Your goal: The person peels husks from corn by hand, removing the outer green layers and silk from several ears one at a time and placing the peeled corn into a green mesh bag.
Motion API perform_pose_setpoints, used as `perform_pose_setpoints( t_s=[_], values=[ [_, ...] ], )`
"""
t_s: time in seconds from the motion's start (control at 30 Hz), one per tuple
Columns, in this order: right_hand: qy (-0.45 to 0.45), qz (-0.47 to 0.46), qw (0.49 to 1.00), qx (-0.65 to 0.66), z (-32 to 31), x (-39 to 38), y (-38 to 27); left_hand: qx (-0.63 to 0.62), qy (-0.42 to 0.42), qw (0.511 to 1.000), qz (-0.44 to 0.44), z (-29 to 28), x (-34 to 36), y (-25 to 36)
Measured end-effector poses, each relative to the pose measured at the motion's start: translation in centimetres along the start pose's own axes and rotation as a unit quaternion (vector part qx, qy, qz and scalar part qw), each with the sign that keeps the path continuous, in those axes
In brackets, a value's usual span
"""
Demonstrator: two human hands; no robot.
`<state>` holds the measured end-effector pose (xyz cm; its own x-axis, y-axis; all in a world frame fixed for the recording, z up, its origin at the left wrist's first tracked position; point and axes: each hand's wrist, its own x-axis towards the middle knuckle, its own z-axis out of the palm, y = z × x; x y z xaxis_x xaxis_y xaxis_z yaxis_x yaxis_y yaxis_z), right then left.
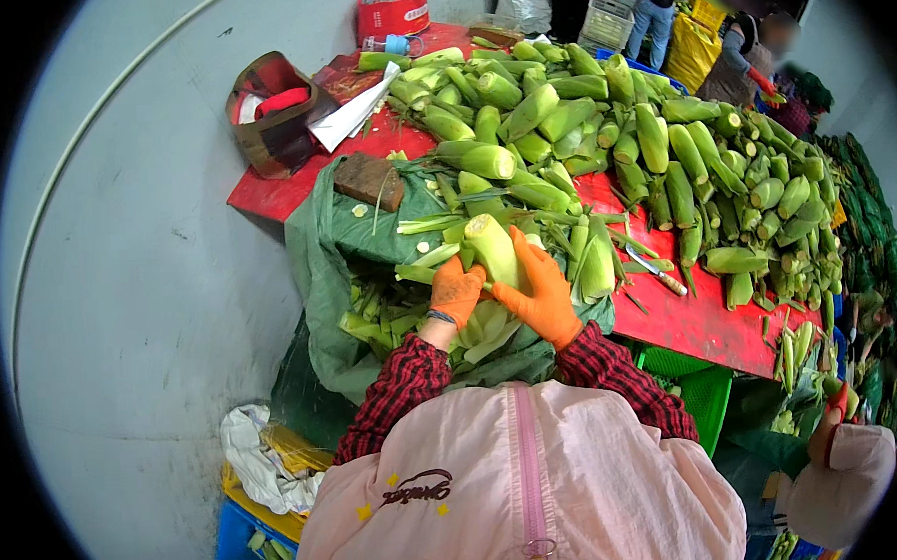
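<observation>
Both my hands wear orange gloves and close around one pale green ear of corn (493, 250), its cut end pointing away from me. My left hand (457, 292) grips it low on the left side, fingers curled. Along its right side lies my right hand (541, 288), the thumb near the husk's lower part. Beneath them a green sack (322, 321) gapes, holding stripped husk leaves (486, 330). Several unshelled ears of corn (541, 111) are heaped just beyond. To the right of my right hand rests a knife (658, 271) with a light handle.
The red table (685, 315) carries the corn pile. A brown block (369, 180) sits on the sack's edge, near a dark bag (276, 112) and a red bucket (394, 12). A green crate (699, 389) stands below the table. Other people (749, 57) are at the far right; another person (842, 473) is nearby.
</observation>
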<state>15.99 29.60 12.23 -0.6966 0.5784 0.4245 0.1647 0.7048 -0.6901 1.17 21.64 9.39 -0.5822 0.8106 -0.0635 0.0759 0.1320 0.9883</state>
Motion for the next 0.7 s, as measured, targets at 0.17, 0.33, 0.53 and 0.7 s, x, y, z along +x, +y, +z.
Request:
perform_pose_setpoints(
  t_s=[0.17, 0.33, 0.53, 0.7],
  values=[
    [0.015, 0.169, 0.965, 0.202, 0.3, -0.4, 3.2, -0.042, -0.015, 0.999, 0.000, 2.1, 0.1, -0.2],
    [0.028, 0.210, 0.816, 0.538, -0.3, -1.8, 6.0, -0.065, -0.054, 0.996, -0.002, 4.5, 1.2, -1.9],
    [0.092, 0.169, 0.805, 0.562, -2.4, -2.7, 5.1, -0.282, -0.130, 0.943, -0.123, 6.2, 0.2, 0.5],
    [0.155, 0.182, 0.876, 0.419, -3.7, -3.3, 6.3, -0.323, -0.169, 0.922, -0.133, 6.9, 0.6, -0.2]
  ],
)
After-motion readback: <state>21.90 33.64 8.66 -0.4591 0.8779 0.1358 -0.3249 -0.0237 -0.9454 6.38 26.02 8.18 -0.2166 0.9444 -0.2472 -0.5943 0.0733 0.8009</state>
